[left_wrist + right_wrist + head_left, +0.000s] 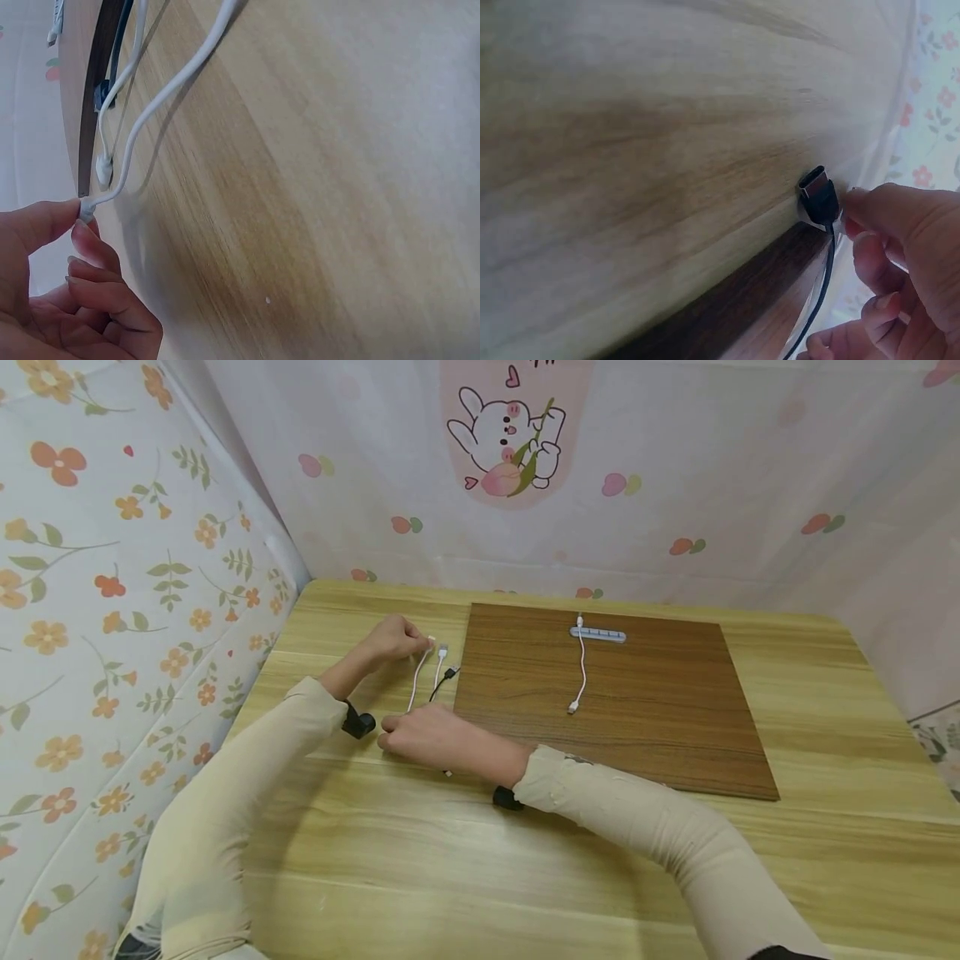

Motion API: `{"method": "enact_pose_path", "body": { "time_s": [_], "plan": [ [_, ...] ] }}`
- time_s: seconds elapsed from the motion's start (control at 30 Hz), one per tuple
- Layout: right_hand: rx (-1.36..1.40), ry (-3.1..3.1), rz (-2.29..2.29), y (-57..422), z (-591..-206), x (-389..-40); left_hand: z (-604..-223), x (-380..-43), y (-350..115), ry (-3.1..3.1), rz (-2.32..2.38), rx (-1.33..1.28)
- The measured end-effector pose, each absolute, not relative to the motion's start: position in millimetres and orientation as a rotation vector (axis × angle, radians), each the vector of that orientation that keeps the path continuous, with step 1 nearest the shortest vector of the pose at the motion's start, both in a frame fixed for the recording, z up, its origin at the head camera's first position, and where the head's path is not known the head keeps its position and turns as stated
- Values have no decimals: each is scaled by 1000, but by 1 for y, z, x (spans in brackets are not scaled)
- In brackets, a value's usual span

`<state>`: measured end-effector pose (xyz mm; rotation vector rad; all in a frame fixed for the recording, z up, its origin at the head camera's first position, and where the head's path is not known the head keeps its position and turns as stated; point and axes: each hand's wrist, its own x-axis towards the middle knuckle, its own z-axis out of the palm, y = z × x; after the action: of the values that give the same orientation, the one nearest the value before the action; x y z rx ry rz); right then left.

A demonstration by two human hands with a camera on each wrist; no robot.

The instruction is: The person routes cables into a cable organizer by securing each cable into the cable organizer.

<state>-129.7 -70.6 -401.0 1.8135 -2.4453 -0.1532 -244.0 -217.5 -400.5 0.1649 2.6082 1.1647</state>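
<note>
From where I stand: left hand (396, 639) has the near white cable (417, 675) pinched by its plug, thumb against forefinger, other fingers loosely curled. Cable runs from that pinch toward the right hand (431, 737). Right thumb and forefinger look pinched on a pale piece (840, 225), partly behind the black plug (819, 196); can't tell whether it's this cable's other end.

Handling guess: very light, limp along the lead, stiff only at the plugs. Smooth jacket, may slide a bit. Not fragile, but I'd hold the plug body, not the lead; pulling or kinking at the neck is the weak spot.

Around: second white plug (442, 652) just right of the left hand, black cable (442, 683) just past it, by the edge of the brown board (660, 718). Those two are the snag risk, leads run close together. Further right of both hands, on the board: blue cable clip (603, 635) with another white cable (583, 668) at its left end. Bare surface (420, 868) on the near side of the right hand.
</note>
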Motion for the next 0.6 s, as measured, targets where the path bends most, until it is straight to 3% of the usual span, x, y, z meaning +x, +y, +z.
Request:
{"method": "enact_pose_path", "body": {
  "time_s": [0.6],
  "plan": [
    [1852,-2243,-310,-72,-404,-131,-405,-247,-219,2639,1166,220]
  ]
}}
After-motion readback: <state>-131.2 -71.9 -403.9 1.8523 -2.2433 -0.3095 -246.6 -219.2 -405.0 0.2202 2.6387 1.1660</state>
